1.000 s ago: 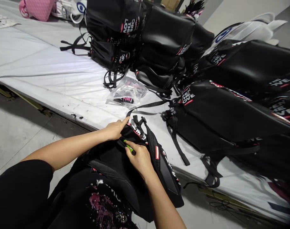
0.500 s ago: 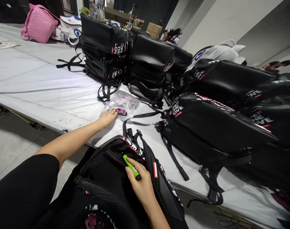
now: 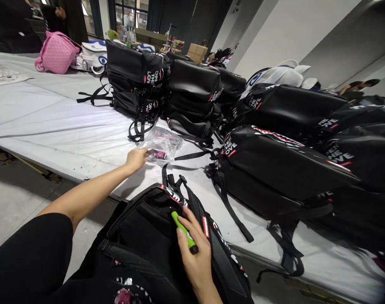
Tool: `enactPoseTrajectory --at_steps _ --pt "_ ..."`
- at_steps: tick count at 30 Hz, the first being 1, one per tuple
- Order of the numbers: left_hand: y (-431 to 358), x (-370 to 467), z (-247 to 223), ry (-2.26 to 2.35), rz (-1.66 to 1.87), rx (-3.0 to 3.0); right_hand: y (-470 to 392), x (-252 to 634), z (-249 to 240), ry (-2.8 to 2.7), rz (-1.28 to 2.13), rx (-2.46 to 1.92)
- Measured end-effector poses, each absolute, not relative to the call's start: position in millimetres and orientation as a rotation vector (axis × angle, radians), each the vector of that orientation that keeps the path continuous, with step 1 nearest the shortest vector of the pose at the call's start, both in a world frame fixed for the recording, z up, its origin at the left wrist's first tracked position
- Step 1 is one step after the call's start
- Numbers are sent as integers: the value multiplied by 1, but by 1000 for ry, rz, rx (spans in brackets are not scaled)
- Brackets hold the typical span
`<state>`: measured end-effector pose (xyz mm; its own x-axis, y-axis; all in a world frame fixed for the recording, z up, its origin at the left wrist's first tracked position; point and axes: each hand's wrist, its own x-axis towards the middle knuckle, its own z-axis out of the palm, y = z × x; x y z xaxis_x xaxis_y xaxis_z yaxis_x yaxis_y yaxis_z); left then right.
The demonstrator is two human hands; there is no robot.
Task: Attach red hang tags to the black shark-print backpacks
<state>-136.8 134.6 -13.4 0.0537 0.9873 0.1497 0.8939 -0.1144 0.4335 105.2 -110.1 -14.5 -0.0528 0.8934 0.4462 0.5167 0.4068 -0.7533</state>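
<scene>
My left hand [image 3: 136, 160] is stretched out over the table, its fingers closed at the near left edge of a clear plastic bag [image 3: 167, 142]. Small pink and black pieces show through the plastic; the fingertips are partly hidden. My right hand [image 3: 196, 255] holds a slim bright-green tool [image 3: 185, 230] with a black end, its tip pointing up and left. Beneath that hand a black backpack [image 3: 141, 240] leans against the table edge in front of me, its dark opening and straps facing up. The tool is just above the backpack's fabric.
On the white-covered table [image 3: 53, 112], stacked black backpacks [image 3: 195, 78] stand at the back. More black backpacks [image 3: 274, 169] lie on the right, straps hanging over the edge. A pink bag [image 3: 58, 52] and white bags [image 3: 95, 55] sit at the far left.
My left hand has drawn back slightly left, its fingers now closed at the plastic bag's edge. My right hand has shifted a little right and down with the green tool. The view has tilted up.
</scene>
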Motion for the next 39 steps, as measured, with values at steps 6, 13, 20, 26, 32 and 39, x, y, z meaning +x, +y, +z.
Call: enactPoseTrajectory --at_steps 6,13,20,26,32,39 --pt "53 -117 40 1078 923 1378 -108 100 16 -1352 400 -1254" --pt "-22 -83 47 781 793 1503 -83 89 24 -1464 619 -1282" --pt "-38 -90 31 822 922 1650 -89 105 31 -1512 549 -1436" --pt "-43 -91 22 840 982 1835 -92 103 33 -1672 595 -1414" --pt "-38 -89 36 875 1073 2844 -95 99 47 -1866 228 -1304" --pt "-37 -88 25 838 1036 2627 -95 99 39 -2002 170 -1377"
